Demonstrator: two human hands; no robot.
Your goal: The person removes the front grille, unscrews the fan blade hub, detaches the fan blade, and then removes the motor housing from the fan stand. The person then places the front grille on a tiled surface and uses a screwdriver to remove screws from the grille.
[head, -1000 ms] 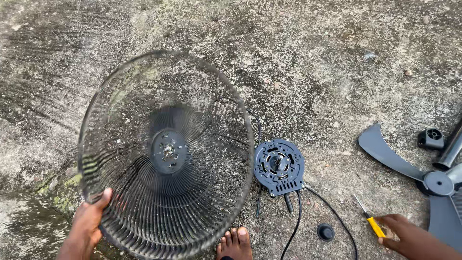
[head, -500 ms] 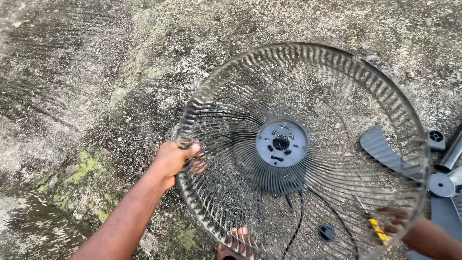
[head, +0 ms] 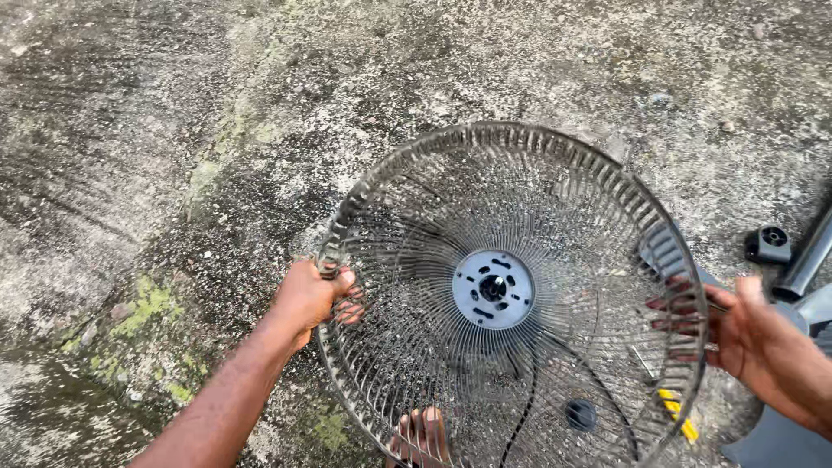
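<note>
I hold a round wire fan guard [head: 433, 217] with both hands above the concrete ground. My left hand [head: 314, 297] grips its left rim, fingers curled through the wires. My right hand [head: 752, 334] holds the right rim, fingers spread against the wires. The guard's grey centre hub [head: 492, 289] faces me, with slots and a middle hole. Seen through the wires are a black cable [head: 529, 407], a small black cap [head: 581, 414] and a yellow-handled screwdriver [head: 679, 418] on the ground. The motor part is hidden behind the guard.
My bare toes [head: 419, 435] show at the bottom edge under the guard. A grey fan blade [head: 784, 442], a dark pole [head: 806, 260] and a small black knob [head: 768, 244] lie at the right. Rough concrete with green moss patches [head: 147, 308] spreads to the left.
The guard has been lifted from the left and carried right, over the motor part. My right hand left the screwdriver and took hold of the guard's right rim.
</note>
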